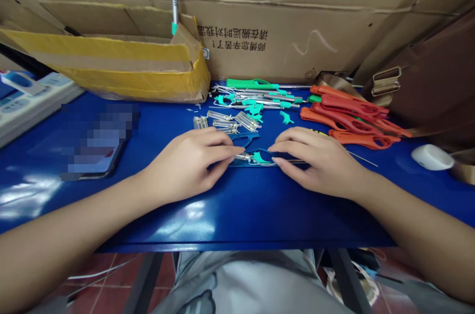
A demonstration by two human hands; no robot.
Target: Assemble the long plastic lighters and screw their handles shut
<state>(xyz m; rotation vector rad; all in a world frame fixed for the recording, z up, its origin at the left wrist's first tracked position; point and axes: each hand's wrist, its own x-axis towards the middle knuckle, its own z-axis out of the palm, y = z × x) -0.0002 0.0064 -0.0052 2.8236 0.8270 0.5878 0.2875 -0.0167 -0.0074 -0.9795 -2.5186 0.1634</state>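
My left hand (196,160) pinches a small clear fuel tank (243,157) between thumb and fingertips, over a blue lighter shell half (250,165) lying flat on the table. A teal trigger (261,157) with a thin white wire sits in that shell, between my hands. Thumb and index of my right hand (315,158) close on the shell just right of the trigger, and a metal rod runs under the palm. Another blue shell piece (249,138) lies just behind. Several more clear fuel tanks (224,126) are scattered beyond my left fingers.
Teal-triggered metal rods (274,99) are piled at the back beside a green shell (252,84). Orange-red shells (352,111) are heaped right, near a white case (432,157). A phone (102,143), a power strip (33,101) and a yellow-taped carton (148,71) stand left; a big cardboard box (297,22) backs the blue table (237,220).
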